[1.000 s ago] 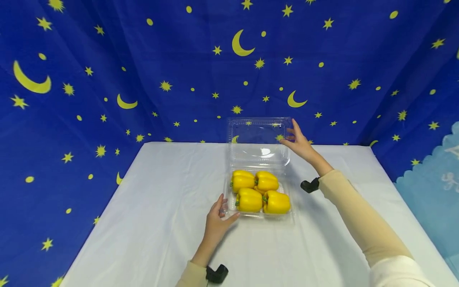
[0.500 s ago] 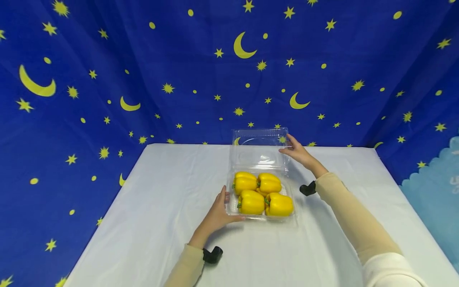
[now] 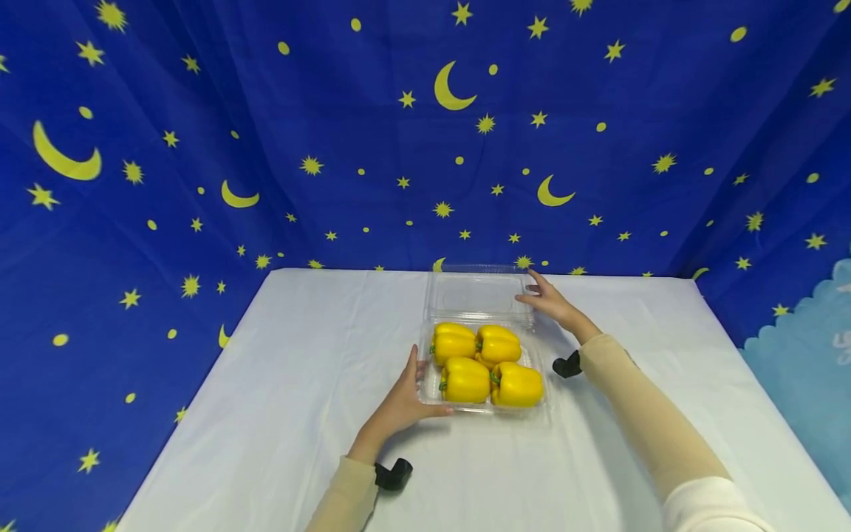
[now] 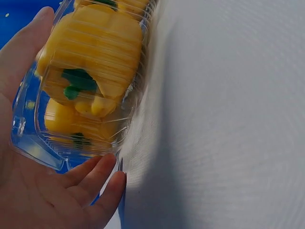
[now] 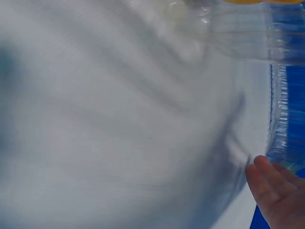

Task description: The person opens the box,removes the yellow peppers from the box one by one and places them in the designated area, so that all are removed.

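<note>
Several yellow bell peppers [image 3: 466, 380] with green stems lie in the base of a clear plastic clamshell container [image 3: 547, 405]. Its transparent lid [image 3: 482, 295] leans back on the far side, unfolded from the base. At the near left corner, my left hand [image 3: 397, 408] touches the base, thumb along the front and fingers at the left side. The left wrist view shows the palm [image 4: 33, 195] against that corner, fingers fairly straight. My right hand [image 3: 555, 304] pinches the lid's right edge between thumb and fingers. In the right wrist view only some fingers [image 5: 269, 183] show, beside the lid's ridged rim.
A white cloth covers the table [image 3: 319, 369]. Behind it hangs a blue curtain [image 3: 372, 133] with yellow stars and moons. Pale blue fabric [image 3: 807, 369] hangs at the right. Each wrist carries a black camera mount [image 3: 394, 475].
My right hand has tilted the lid backward and down toward the table's far edge. My left hand has settled closer against the container's near left corner. The peppers stay in the base.
</note>
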Tool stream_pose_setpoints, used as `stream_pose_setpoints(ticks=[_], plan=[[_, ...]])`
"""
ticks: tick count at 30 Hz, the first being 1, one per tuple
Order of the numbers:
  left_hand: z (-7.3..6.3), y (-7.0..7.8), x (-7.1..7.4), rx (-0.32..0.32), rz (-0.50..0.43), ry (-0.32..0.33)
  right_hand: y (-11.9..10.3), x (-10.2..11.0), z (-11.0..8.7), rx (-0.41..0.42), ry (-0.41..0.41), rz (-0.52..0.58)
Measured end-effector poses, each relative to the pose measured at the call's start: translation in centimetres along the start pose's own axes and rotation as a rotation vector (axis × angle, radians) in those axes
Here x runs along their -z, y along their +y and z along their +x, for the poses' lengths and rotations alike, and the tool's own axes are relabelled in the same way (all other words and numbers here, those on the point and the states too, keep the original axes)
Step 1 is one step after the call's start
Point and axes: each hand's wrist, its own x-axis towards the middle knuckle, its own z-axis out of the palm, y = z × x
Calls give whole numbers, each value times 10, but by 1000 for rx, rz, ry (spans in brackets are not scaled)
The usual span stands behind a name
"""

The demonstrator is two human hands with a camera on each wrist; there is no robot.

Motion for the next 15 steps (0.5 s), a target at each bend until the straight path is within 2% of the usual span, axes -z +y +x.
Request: stream_pose_setpoints(ticks=[5, 10, 15], plan=[[1, -2, 0, -3, 3, 5, 18, -2, 8, -11, 7, 33], [2, -6, -1, -8, -4, 11, 40, -4, 15, 13, 42, 29], [3, -7, -2, -13, -13, 8, 47, 2, 5, 31, 89, 115]])
